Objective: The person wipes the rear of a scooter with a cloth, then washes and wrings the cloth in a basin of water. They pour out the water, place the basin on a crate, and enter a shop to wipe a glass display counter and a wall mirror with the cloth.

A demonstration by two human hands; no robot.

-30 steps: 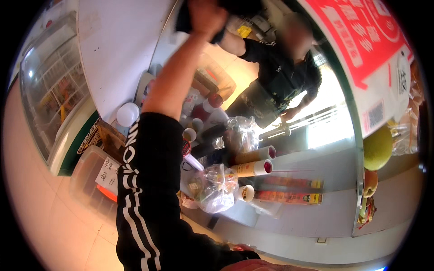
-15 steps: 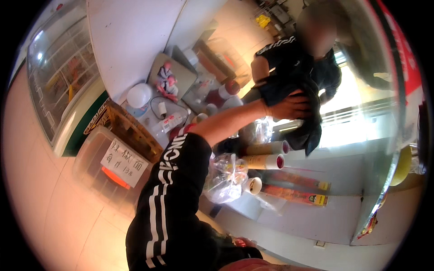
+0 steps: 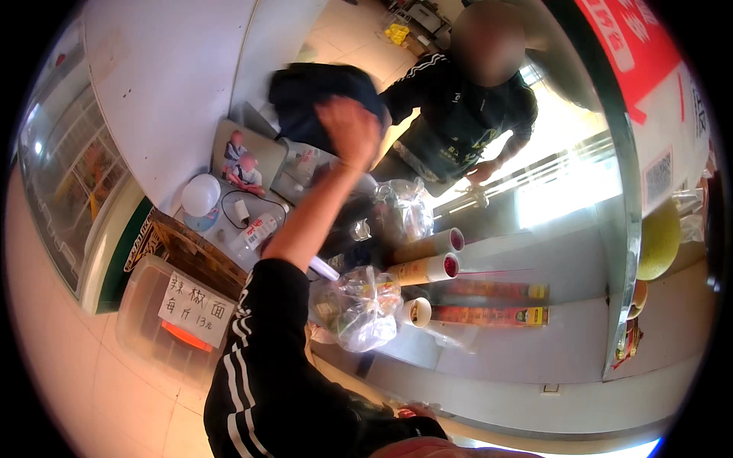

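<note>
My left arm in a black sleeve with white stripes reaches forward from the lower edge. My left hand (image 3: 347, 130), smeared by motion, is closed on a dark navy cloth item (image 3: 305, 95), held up above the back of the counter. The item's folds hide its exact kind. Across the counter stands a person (image 3: 462, 114) in a black shirt, with one arm extended close to the cloth; that hand is hidden behind it. The person's other hand (image 3: 482, 172) hangs lower by the counter's edge. My right hand is out of view.
Below my forearm are a tied clear plastic bag (image 3: 359, 309), cardboard tubes (image 3: 427, 271) and long red packets (image 3: 489, 315). A white round lamp (image 3: 201, 195), a photo panel (image 3: 256, 156) and a bottle (image 3: 256, 233) stand left. A lidded plastic bin (image 3: 145, 305) sits on the floor.
My left hand has swung from right to left with the dark cloth, uncovering the other person's torso. The view has shifted slightly.
</note>
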